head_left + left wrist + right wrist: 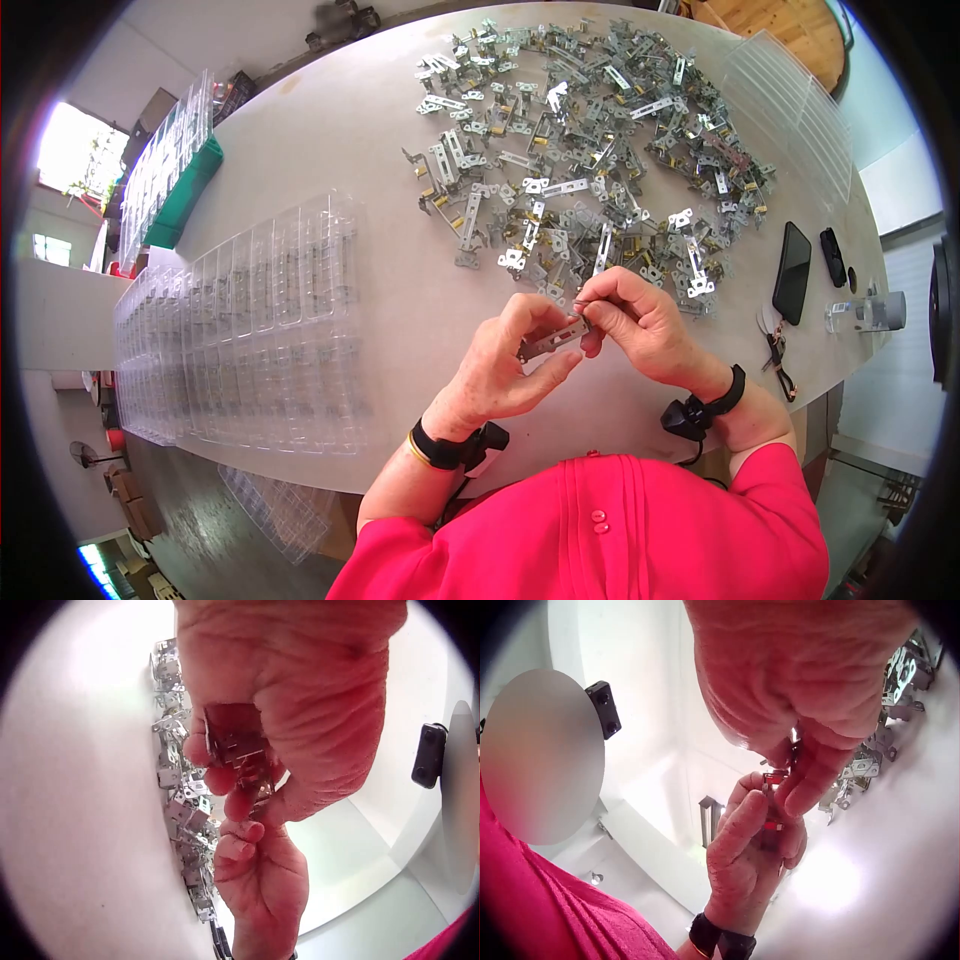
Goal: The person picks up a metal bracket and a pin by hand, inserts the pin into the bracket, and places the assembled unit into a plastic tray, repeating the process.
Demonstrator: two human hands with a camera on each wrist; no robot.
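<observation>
Over the near part of the table, my left hand (490, 375) holds a slotted metal bracket (556, 338) between thumb and fingers. My right hand (650, 335) meets it at the bracket's right end, thumb and index finger pinching there. What lies inside that pinch is mostly hidden by the fingertips. In the left wrist view the bracket (238, 746) shows inside the left hand's curled fingers. The right wrist view has both hands' fingertips close together around the metal. Beyond the hands spreads a large heap of similar metal brackets (565, 188), some with brass-coloured parts.
Clear compartment trays (275, 290) with metal parts stand on the left. Behind them is a green crate (190, 190) with another tray on top. A clear tray (790, 115) lies far right. Nearer are a phone (792, 272), scissors (776, 350) and a clear bottle (880, 312).
</observation>
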